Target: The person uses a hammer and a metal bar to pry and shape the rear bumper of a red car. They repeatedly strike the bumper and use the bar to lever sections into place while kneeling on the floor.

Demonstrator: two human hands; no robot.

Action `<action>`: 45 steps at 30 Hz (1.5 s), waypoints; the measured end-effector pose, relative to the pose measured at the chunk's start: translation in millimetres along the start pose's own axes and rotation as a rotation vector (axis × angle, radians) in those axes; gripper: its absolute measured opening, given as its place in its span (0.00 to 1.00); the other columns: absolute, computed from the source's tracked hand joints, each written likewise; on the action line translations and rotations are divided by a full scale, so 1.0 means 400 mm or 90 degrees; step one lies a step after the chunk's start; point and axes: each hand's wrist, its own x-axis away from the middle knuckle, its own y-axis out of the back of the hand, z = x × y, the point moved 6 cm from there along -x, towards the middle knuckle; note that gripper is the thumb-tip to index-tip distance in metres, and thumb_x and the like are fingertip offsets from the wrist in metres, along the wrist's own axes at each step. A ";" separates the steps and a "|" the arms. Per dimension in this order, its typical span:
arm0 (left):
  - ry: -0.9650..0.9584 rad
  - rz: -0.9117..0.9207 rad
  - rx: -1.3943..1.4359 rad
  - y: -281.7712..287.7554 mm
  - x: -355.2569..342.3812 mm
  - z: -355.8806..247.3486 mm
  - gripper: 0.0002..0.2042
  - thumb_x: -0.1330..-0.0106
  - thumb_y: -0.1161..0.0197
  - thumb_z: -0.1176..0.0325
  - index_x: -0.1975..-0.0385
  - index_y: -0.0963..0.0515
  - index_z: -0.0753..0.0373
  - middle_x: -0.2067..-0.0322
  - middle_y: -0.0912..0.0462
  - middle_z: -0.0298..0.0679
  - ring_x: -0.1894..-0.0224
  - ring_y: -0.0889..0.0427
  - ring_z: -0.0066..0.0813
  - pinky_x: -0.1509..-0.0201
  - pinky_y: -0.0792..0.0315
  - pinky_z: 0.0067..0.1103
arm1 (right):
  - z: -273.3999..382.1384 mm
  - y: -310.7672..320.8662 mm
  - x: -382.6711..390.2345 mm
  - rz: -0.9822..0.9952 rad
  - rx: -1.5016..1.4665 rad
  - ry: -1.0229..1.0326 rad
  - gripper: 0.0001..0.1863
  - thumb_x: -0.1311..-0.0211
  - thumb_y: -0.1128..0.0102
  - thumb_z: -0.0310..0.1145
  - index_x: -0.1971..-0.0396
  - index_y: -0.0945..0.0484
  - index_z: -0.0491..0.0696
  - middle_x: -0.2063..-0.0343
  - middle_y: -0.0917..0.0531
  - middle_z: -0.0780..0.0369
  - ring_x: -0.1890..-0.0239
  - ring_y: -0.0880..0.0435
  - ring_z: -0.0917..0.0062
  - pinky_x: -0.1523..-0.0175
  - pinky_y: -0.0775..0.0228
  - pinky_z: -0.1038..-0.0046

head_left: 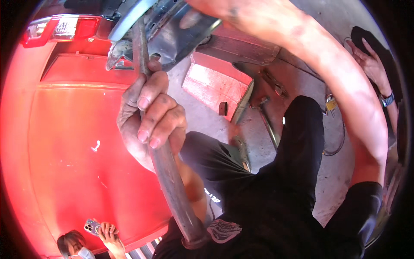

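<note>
One left hand [153, 114]: wrapped round a metal bar [172, 185].
Right hand [215, 7]: twelve o'clock, cropped; cannot tell its grip.
Bar: eleven to six o'clock; steady wrist advisable.
Bodywork [179, 39]: toward twelve, beside bar's tip; firm seating should curb slips.

Dull, worn metal bar [173, 188] at centre; smooth, glossy red panel [99, 125] at left; shiny plastic lamp [64, 28], upper left; matt black cloth trousers [300, 142], right of centre

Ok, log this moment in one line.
left hand: gripping metal bar | right hand: near dark bodywork, partly cut off | person's left: red bodywork
</note>
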 end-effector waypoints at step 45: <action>-0.042 -0.354 -0.281 0.228 0.475 0.116 0.28 0.32 0.38 0.62 0.37 0.40 0.67 0.72 0.25 0.46 0.85 0.31 0.23 0.85 0.38 0.19 | 0.994 -0.621 1.061 0.937 -0.560 -0.609 0.15 0.36 0.47 0.29 0.52 0.28 0.40 0.76 0.21 0.61 0.76 0.18 0.75 0.72 0.24 0.74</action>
